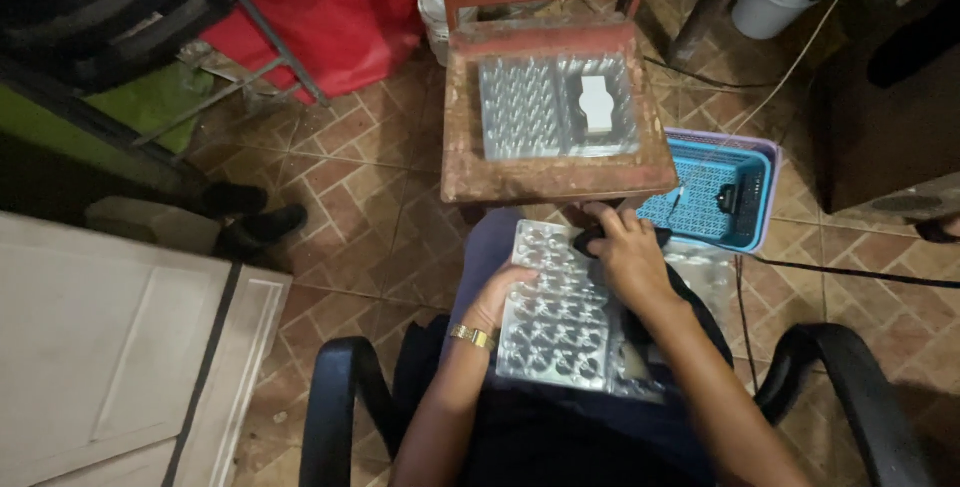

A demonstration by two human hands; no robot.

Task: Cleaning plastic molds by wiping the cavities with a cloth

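Observation:
A clear plastic tray with many small round pockets (560, 322) lies on my lap. My left hand (497, 292), with a gold watch on its wrist, holds the tray's left edge. At the tray's upper right corner, my right hand (625, 252) is closed on a small black object (587, 240). What that object is cannot be told.
A wooden chair (545, 172) stands in front of me with another clear pocketed tray (530, 107) and a white piece (597, 104) on its seat. A blue plastic basket (715, 197) sits on the tiled floor to the right. Black chair armrests (335, 407) flank me. A pale cabinet (110, 347) is at left.

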